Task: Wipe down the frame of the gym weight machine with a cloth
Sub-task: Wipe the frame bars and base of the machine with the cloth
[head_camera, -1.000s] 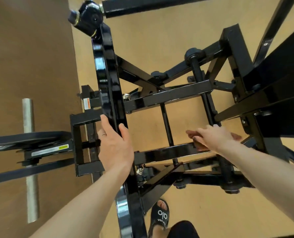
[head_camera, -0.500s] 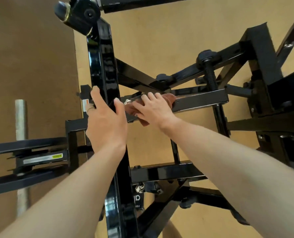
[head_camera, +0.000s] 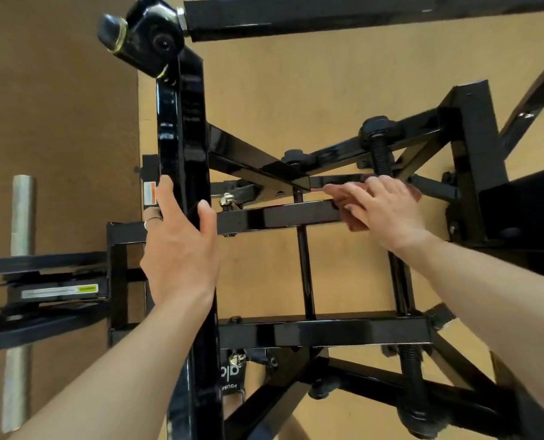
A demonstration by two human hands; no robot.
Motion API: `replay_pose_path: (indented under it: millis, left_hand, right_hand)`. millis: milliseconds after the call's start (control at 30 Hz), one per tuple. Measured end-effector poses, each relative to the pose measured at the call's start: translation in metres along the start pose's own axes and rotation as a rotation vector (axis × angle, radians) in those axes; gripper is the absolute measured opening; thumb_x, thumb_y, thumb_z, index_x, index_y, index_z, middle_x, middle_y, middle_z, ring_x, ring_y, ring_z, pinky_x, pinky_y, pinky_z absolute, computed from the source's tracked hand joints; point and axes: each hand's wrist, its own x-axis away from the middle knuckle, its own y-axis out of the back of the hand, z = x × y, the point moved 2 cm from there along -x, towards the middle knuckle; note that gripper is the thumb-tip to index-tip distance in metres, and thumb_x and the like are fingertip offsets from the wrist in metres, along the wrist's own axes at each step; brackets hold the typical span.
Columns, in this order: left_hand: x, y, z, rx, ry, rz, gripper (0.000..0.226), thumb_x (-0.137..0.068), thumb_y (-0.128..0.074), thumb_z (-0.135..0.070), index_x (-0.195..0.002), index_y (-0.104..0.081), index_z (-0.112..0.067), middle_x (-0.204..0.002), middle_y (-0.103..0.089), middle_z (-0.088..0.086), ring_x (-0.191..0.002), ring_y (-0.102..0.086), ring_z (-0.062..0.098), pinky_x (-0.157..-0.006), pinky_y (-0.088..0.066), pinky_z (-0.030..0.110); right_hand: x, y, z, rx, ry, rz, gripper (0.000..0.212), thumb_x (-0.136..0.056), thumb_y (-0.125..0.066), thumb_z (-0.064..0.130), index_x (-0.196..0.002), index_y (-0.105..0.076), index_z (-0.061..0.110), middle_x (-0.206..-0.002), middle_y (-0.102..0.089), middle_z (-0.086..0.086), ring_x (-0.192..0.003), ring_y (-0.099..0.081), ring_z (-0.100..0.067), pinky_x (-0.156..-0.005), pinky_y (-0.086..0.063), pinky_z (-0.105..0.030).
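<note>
Far out from the left hand's grip, a bare steel weight peg stands over the darker brown floor, crossed by black plate-loading arms with a yellow-and-white label. The left hand clasps the glossy black upright beam of the weight machine frame, fingers on its far side and thumb hooked over the near edge; an orange warning sticker sits just beside the fingertips, and a black pivot joint caps the beam well above the grip. From the thumb, a black crossbar runs toward the right hand, which lies flat, fingers extended, pressing a reddish-brown cloth onto that bar's far end. Just above this hand a threaded black bolt rises. Below it, a second crossbar spans the tan floor.
</note>
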Motion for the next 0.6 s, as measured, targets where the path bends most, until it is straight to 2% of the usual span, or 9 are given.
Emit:
replay_pose_path:
  millis: [67, 167, 300, 433, 500, 600]
  left_hand:
    - [0.000, 0.000, -0.001, -0.005, 0.003, 0.003, 0.057, -0.107, -0.041, -0.045, -0.156, -0.020, -0.029, -0.145, -0.047, 0.022, -0.087, -0.055, 0.028, -0.072, -0.044, 0.040]
    - [0.000, -0.001, 0.000, -0.008, -0.002, -0.011, 0.057, -0.107, -0.043, -0.044, -0.156, -0.020, -0.027, -0.139, -0.049, 0.022, -0.082, -0.050, 0.024, -0.071, -0.044, 0.041]
    - [-0.002, -0.004, 0.001, -0.013, -0.005, -0.021, 0.056, -0.106, -0.042, -0.045, -0.155, -0.020, -0.029, -0.137, -0.050, 0.021, -0.083, -0.053, 0.028, -0.073, -0.047, 0.045]
    - [-0.002, -0.004, 0.002, -0.025, -0.014, -0.040, 0.054, -0.105, -0.043, -0.045, -0.153, -0.021, -0.029, -0.133, -0.052, 0.021, -0.083, -0.057, 0.030, -0.077, -0.054, 0.051]
    - [-0.001, -0.004, 0.001, -0.028, -0.019, -0.045, 0.053, -0.105, -0.043, -0.046, -0.151, -0.022, -0.030, -0.131, -0.054, 0.022, -0.081, -0.060, 0.033, -0.075, -0.055, 0.053]
    - [-0.003, -0.003, 0.002, -0.038, -0.011, -0.041, 0.053, -0.105, -0.042, -0.046, -0.151, -0.022, -0.030, -0.130, -0.053, 0.022, -0.079, -0.056, 0.031, -0.074, -0.052, 0.050]
  right_hand:
    - [0.003, 0.000, -0.018, 0.048, -0.034, 0.022, 0.047, -0.105, -0.040, 0.048, -0.151, -0.033, 0.037, -0.132, -0.053, -0.004, -0.131, -0.041, -0.030, -0.116, -0.034, -0.049]
    - [-0.004, 0.000, 0.012, 0.087, -0.070, 0.023, 0.047, -0.105, -0.039, 0.050, -0.149, -0.036, 0.033, -0.135, -0.054, -0.008, -0.130, -0.042, -0.034, -0.114, -0.034, -0.052]
    - [-0.024, -0.001, 0.096, 0.036, 0.130, 0.009, 0.050, -0.104, -0.040, 0.047, -0.151, -0.034, 0.031, -0.139, -0.052, -0.010, -0.131, -0.043, -0.038, -0.114, -0.032, -0.055]
    - [-0.052, -0.008, 0.179, -0.043, 0.287, 0.070, 0.048, -0.106, -0.043, 0.048, -0.152, -0.035, 0.034, -0.143, -0.052, -0.008, -0.136, -0.042, -0.039, -0.118, -0.027, -0.056]
    - [-0.057, -0.008, 0.184, -0.070, 0.325, 0.091, 0.050, -0.106, -0.044, 0.049, -0.153, -0.032, 0.036, -0.147, -0.049, -0.007, -0.139, -0.040, -0.037, -0.119, -0.027, -0.053]
    - [-0.043, -0.001, 0.141, -0.087, 0.330, 0.046, 0.052, -0.105, -0.043, 0.052, -0.153, -0.031, 0.038, -0.143, -0.050, -0.006, -0.136, -0.043, -0.032, -0.118, -0.028, -0.049]
